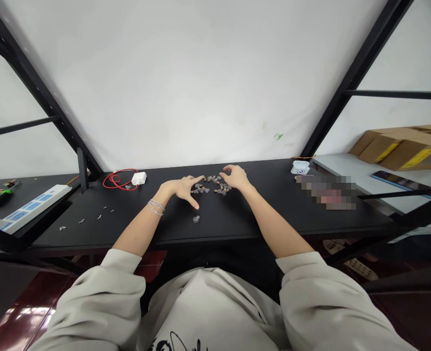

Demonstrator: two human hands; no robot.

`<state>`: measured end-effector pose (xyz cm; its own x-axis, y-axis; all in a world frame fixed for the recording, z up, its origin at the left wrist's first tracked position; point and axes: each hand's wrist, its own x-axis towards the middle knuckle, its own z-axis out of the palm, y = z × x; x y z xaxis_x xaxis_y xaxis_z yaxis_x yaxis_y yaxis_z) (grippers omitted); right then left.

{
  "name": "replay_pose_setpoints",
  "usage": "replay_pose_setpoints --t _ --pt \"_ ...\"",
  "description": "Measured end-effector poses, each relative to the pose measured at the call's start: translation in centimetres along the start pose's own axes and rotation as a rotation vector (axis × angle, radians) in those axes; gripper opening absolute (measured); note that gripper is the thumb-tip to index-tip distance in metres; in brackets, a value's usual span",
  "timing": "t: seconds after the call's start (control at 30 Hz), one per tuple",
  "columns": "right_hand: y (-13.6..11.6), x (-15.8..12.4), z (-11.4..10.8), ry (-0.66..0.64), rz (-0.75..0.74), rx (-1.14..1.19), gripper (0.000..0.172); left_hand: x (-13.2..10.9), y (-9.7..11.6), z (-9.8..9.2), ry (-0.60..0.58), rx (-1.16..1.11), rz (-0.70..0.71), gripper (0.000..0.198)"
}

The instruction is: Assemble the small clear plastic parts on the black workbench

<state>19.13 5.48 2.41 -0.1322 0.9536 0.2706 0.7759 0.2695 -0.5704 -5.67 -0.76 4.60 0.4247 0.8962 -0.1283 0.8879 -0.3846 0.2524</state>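
Scatter of small clear bulbs lies on the black table, between the two hands. The left hand is spread open, forefinger stretched to the scatter's near edge, holding nothing. The right hand curls over the other side; whether its fingertips pinch a bulb cannot be told. One stray bulb sits just below the left thumb. A red cable lies well outside the left hand.

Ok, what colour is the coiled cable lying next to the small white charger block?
Red; the thin coiled cable shows best in the head view.
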Motion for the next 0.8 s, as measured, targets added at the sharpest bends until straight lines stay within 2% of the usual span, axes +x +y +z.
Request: replay_pose_setpoints --t 0.07,0.2,0.27,0.37,0.43,0.5,0.57,0.63,0.73,0.8 --pt "0.1 0.0 0.1 -0.025 0.045 -0.053 0.042 -0.2 1.2 0.2 -0.058 0.024 -0.001 0.143" --pt "0.2 -0.1 0.4 -0.076 0.057 -0.080 0.050 -0.1 2.8 1.3 -0.106 0.043 0.010 0.150" --pt "0.2 -0.2 0.5 -0.088 0.054 -0.083 0.051 0.1 2.9 1.5 -0.086 0.031 0.015 0.147" --pt "0.0 -0.3 0.4 -0.087 0.061 -0.089 0.051 0.0 2.5 0.7 -0.050 0.015 0.012 0.138" --pt "-0.2 -0.4 0.3 -0.082 0.075 -0.091 0.050 -0.8 2.7 0.2 -0.027 -0.001 0.014 0.133" --pt "-0.4 -0.5 0.1 -0.079 0.091 -0.091 0.051 -2.4 3.9 0.4 0.058 -0.007 0.080 0.130" --pt "-0.6 -0.6 0.1 -0.088 0.082 -0.081 0.052 -4.8 6.1 1.8 0.177 0.016 0.227 0.126" --pt "-0.6 -0.6 0.1 -0.091 0.093 -0.091 0.051 -7.4 8.6 4.1 0.326 0.079 0.302 0.123" --pt "-0.7 -0.6 0.1 -0.100 0.120 -0.097 0.052 -10.0 10.9 7.6 0.358 0.214 0.372 0.105" --pt "-0.7 -0.6 0.1 -0.105 0.123 -0.095 0.052 -10.3 11.2 8.7 0.372 0.252 0.326 0.103"
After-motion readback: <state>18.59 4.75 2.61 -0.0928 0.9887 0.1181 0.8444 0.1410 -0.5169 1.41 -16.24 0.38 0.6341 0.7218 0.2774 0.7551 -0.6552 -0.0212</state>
